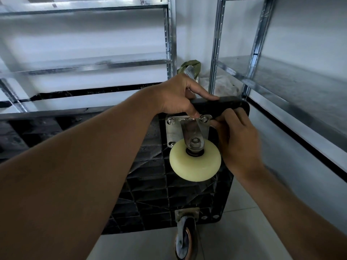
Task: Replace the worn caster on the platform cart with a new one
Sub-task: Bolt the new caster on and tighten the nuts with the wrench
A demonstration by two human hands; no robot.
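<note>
The black platform cart point(148, 184) stands tipped on its side, ribbed underside facing me. A caster with a pale yellow wheel point(195, 163) sits on a steel mounting plate point(173, 131) at the upper corner, with bolts showing at the plate's corners. My left hand point(178, 96) grips the cart's top edge, thumb over the rim and fingertips down by the plate's top bolts. My right hand point(237, 139) is beside the plate's right edge, its curled fingers at the top right bolt point(204, 119). What those fingers hold is hidden. A worn caster with a grey and orange wheel point(185, 239) hangs at the lower corner.
Metal shelving racks stand behind on the left point(169, 44) and close on the right point(262, 53). A green bag point(189, 67) and a pale sack point(223, 83) lie on the floor between the racks. Light floor tiles point(244, 231) lie below the cart.
</note>
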